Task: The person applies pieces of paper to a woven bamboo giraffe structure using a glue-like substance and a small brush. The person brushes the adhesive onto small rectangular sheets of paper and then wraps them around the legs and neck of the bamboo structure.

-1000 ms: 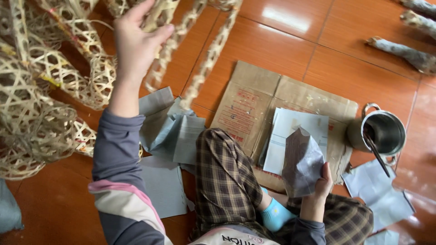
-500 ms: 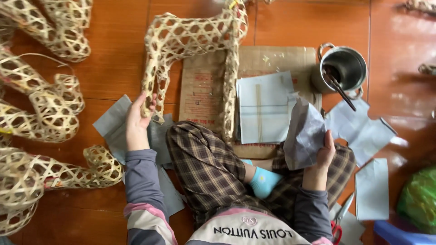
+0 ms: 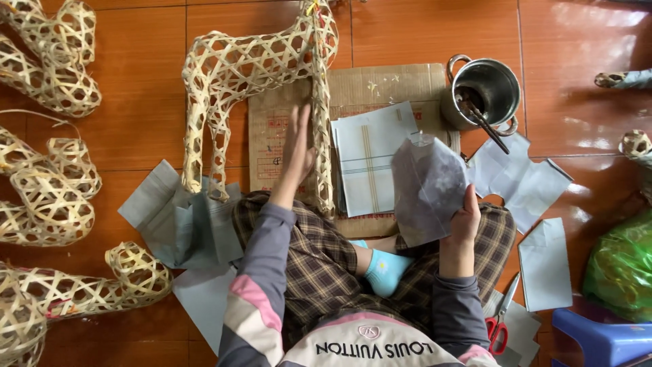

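Left hand point(image 3: 297, 153) lies flat, fingers spread open, against the woven bamboo animal frame point(image 3: 255, 68) standing on the cardboard sheet point(image 3: 401, 81), while the right hand point(image 3: 465, 219) pinches a grey paper sheet point(image 3: 426, 187) over the lap, metal pot point(image 3: 483, 88) behind.

Woven bamboo frame point(image 3: 258, 64), grey paper sheet point(image 3: 428, 187)

Woven frame point(image 3: 258, 68) top cut off; pot point(image 3: 483, 92) contents unclear.
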